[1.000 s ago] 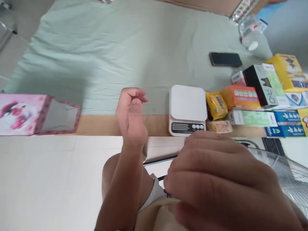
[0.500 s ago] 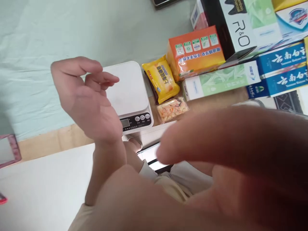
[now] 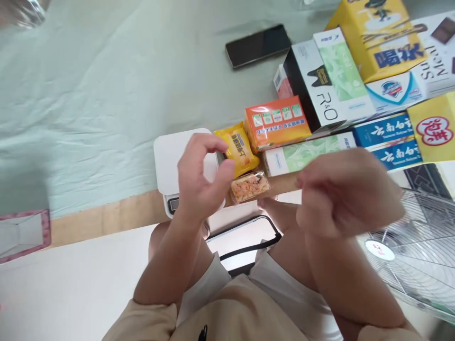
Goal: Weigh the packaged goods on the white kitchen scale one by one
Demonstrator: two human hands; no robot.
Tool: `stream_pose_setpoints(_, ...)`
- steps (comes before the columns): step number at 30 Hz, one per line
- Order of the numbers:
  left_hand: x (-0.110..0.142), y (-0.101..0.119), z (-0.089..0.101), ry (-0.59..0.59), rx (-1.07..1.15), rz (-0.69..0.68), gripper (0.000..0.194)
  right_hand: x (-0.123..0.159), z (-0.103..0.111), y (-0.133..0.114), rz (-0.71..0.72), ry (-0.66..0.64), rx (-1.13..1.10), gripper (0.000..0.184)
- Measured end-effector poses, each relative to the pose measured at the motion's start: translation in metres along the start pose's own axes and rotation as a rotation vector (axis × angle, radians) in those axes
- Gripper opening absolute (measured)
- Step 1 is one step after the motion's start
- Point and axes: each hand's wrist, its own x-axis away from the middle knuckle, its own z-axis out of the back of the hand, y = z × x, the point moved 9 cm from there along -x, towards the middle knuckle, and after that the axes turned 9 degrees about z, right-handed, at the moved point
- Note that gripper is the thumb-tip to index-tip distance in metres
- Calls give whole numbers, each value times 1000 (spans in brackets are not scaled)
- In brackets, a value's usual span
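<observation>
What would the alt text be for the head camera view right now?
Two bare hands, left and right, hover at a table edge; the left is over a white kitchen scale, beside yellow and clear packets and packaged goods.

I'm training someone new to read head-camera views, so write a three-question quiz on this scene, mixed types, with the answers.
1. True or false: the black phone lies on the green cloth.
2. Multiple choice: what lies between the white scale and the orange box?
A) the fan
B) the yellow packet
C) the black phone
3. Fill in the blank: the hand that partly hides the white scale is the person's ____ one.

Key: 1 true; 2 B; 3 left.
</observation>
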Motion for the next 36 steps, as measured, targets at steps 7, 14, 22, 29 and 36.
stream_pose_setpoints(7, -58, -16, -87, -401, -497, 71, 75, -35, -41, 60, -351, 347, -165, 14)
stream_pose_setpoints(14, -73, -31, -109, -486, -601, 173, 79, -31, -17, 57, -321, 279, -76, 13)
stream_pose_setpoints(22, -82, 1, -77, -267, -323, 138, 82, -36, -12, 36, -137, 389, -64, 12)
stream_pose_setpoints(29, -67, 64, 6, -151, -360, 39, 85, -46, -36, 20, -41, 277, 40, 40)
stream_pose_setpoints(36, -17, 6, 83, -144, -309, 238, 90, -47, -119, -4, -63, -176, -149, 50)
